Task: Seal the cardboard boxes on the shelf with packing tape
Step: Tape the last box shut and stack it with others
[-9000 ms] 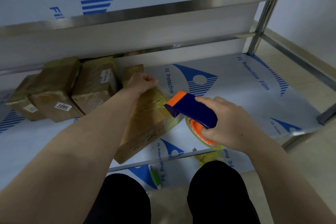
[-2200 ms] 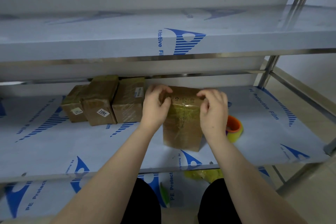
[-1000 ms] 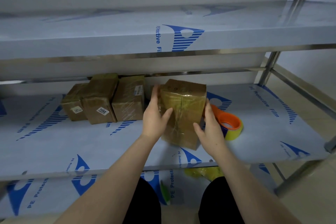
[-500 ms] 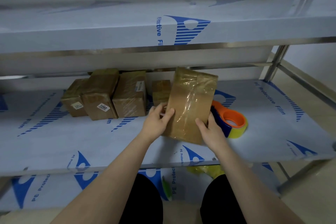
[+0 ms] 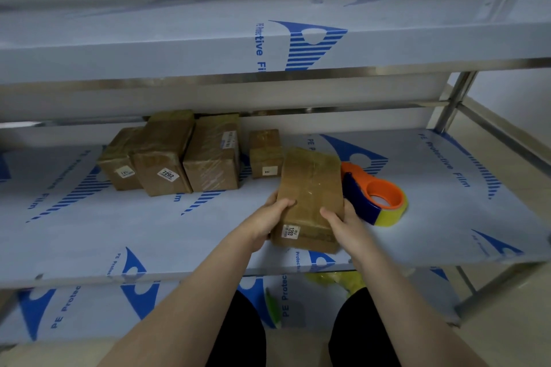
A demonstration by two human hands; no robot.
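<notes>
A taped brown cardboard box (image 5: 310, 188) labelled 1203 lies flat near the front of the middle shelf (image 5: 74, 232). My left hand (image 5: 268, 216) grips its left side with the thumb on top. My right hand (image 5: 343, 220) grips its right side the same way. An orange and blue tape dispenser (image 5: 374, 195) with a yellowish roll lies on the shelf just right of the box. Several other taped boxes stand at the back: one small box (image 5: 265, 153), a larger one (image 5: 213, 158), one labelled 7202 (image 5: 165, 155) and one at far left (image 5: 119, 159).
The upper shelf (image 5: 179, 48) overhangs the boxes. A steel post (image 5: 453, 101) and rail stand at the right. On the lower shelf lie a yellow crumpled thing (image 5: 337, 280) and a green object (image 5: 272, 307). My knees are below.
The box stood upright between my hands a second ago; it has been tipped over and laid flat on the shelf, label side toward me. A small box behind it has come into view.
</notes>
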